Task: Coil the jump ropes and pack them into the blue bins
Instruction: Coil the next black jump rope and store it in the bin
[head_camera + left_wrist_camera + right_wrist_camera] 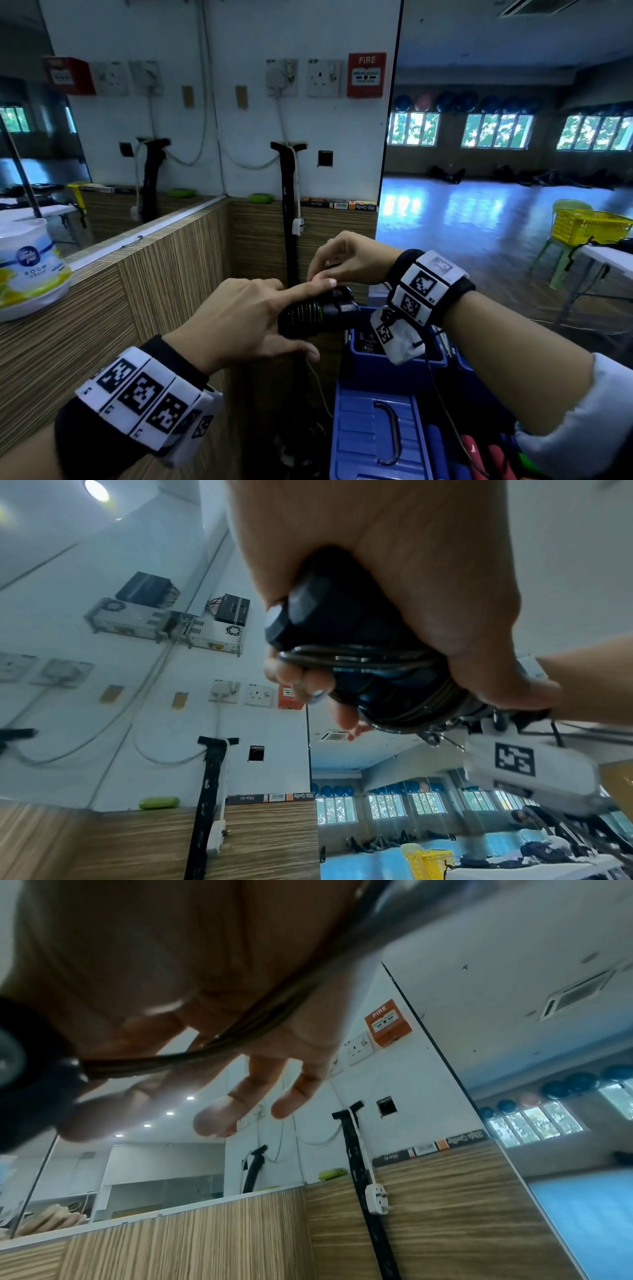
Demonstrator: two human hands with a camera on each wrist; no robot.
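A jump rope with black handles [315,315] has its thin dark cord [359,656] wound in several turns round the paired handles [342,631]. My left hand [246,318] grips the bundle, the forefinger lying straight along its top. My right hand [346,260] sits just above the handle end, its fingers bent down and pinching the cord [240,1031], which runs across the palm [171,961] from a black handle [34,1083]. Right below the hands stands an open blue bin [376,373] with dark rope inside. A nearer blue bin has a lid [359,438] with a grey handle.
A wood-grain partition [154,291] with a ledge closes off the left and front. An air freshener tub [30,270] stands on the ledge. A black post with a white plug [297,226] rises behind the hands. Red handles [479,455] lie at lower right. A yellow basket [589,226] sits on a chair.
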